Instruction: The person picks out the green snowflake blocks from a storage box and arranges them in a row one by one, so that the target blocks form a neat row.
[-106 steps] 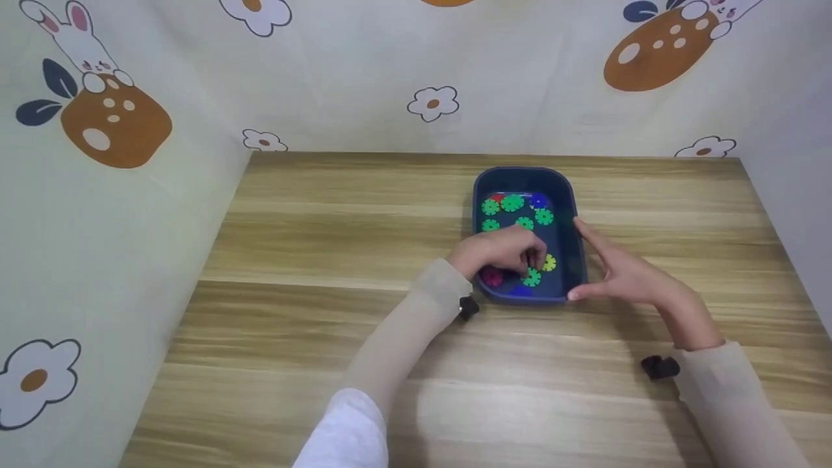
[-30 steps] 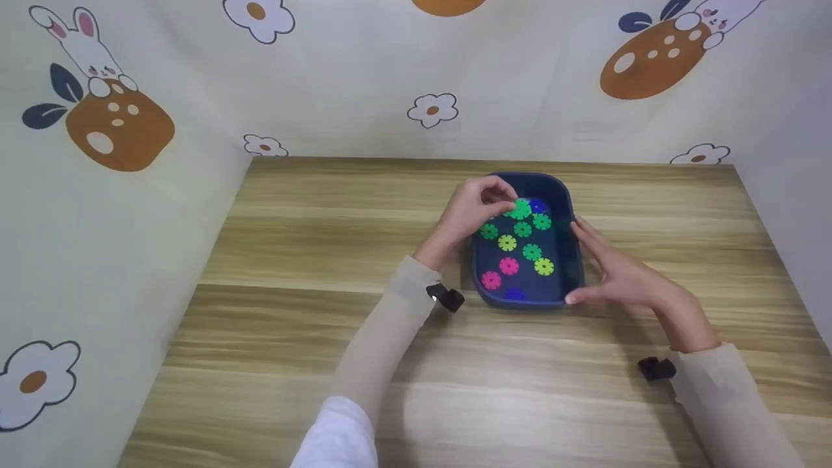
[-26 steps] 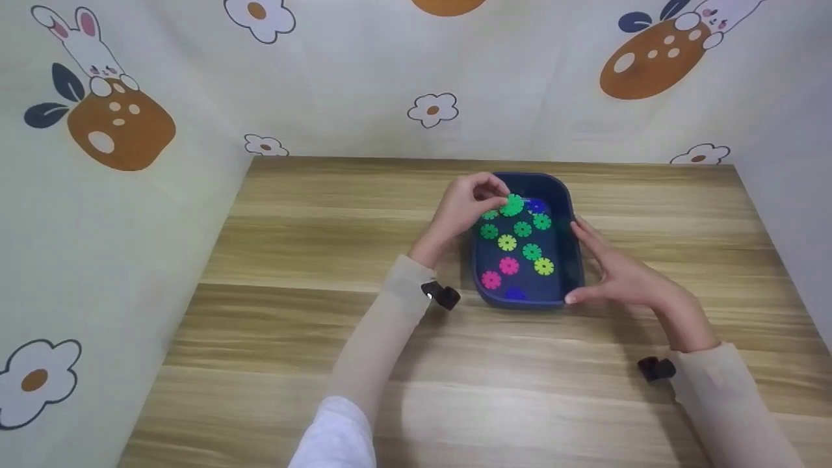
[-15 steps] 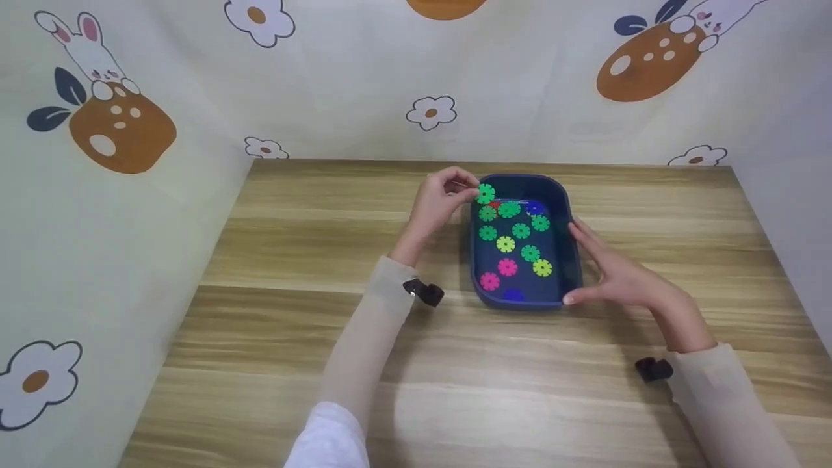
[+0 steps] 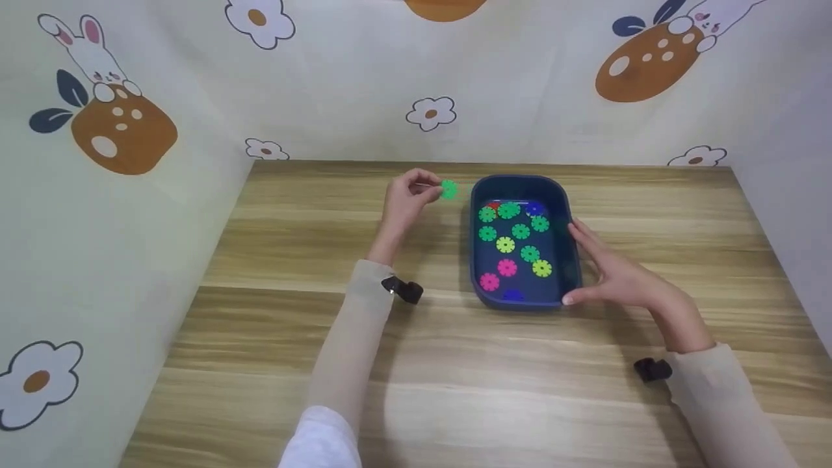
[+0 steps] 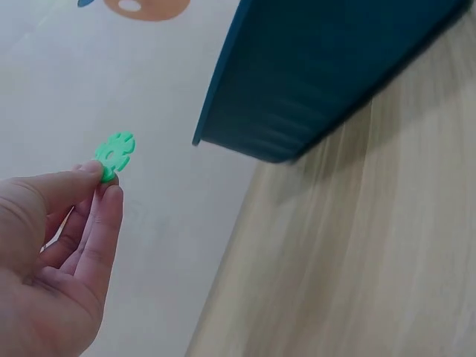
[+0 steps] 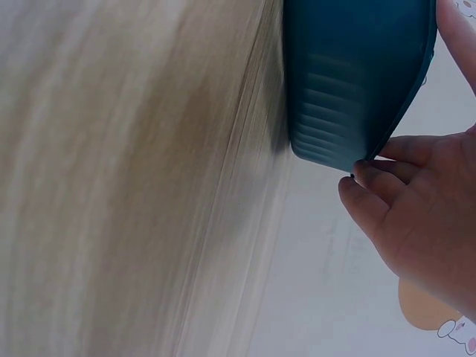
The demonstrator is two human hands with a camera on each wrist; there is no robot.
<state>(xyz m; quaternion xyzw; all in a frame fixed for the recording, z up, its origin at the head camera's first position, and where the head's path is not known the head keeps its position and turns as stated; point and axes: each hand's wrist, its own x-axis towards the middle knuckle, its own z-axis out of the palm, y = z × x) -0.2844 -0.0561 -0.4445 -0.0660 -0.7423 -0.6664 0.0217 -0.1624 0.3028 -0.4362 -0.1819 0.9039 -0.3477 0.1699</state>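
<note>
Thumb and fingers of my left hand (image 5: 406,203) pinch a green notched plastic disc (image 5: 448,189), held in the air left of the dark blue bin (image 5: 526,303). The left wrist view shows that disc (image 6: 115,152) at the fingertips, with the bin's outer wall (image 6: 297,82) beyond. My right hand (image 5: 614,273) rests against the bin's right side, its fingers fairly straight along the wall and the thumb at the near right corner. From the right wrist, fingertips (image 7: 364,169) touch the bin's rim. Inside lie several green discs (image 5: 520,231), two yellow discs (image 5: 542,268) and two pink discs (image 5: 507,267).
Blue discs (image 5: 534,208) and a red disc (image 5: 494,208), partly covered, also lie in the bin. It stands on a wood-grain table (image 5: 312,312). A pale cloth wall (image 5: 351,78) with rabbit and flower prints rises behind and at the sides.
From a reach inside the bin, my left hand has picked up a green disc and carried it leftward over the rim. My right hand has stayed against the bin.
</note>
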